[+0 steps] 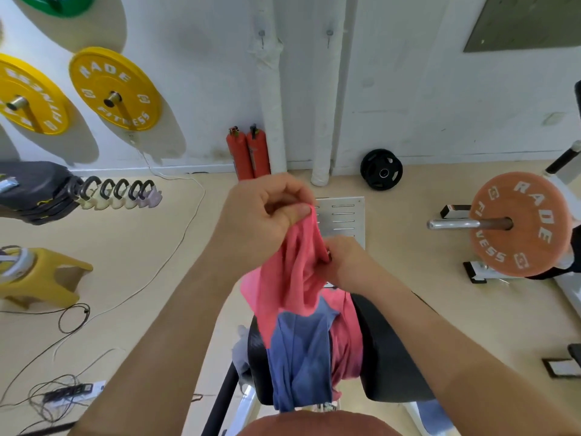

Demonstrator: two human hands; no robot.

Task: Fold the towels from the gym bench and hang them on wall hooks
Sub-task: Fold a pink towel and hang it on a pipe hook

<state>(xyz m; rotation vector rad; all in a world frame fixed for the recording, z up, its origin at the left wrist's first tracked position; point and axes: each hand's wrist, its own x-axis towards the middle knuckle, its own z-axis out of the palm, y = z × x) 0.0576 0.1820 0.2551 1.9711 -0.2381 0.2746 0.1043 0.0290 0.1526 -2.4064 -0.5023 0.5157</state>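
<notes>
A pink towel (292,272) hangs bunched in front of me above the black gym bench (386,350). My left hand (267,215) pinches its top corner between thumb and fingers. Lower and to the right, my right hand (345,262) grips the towel's edge. A blue towel (301,357) drapes down the bench below the pink one, with more pink cloth (345,338) lying beside it on the pad. Two small metal wall hooks (262,35) (329,35) stick out of the white wall straight ahead, both bare.
Two red fire extinguishers (248,152) stand by the wall pipes. Yellow weight plates (114,89) hang at left. An orange plate on a barbell (518,225) sits at right, a black plate (381,169) by the wall. Cables (72,316) and a yellow stool (41,278) lie at left.
</notes>
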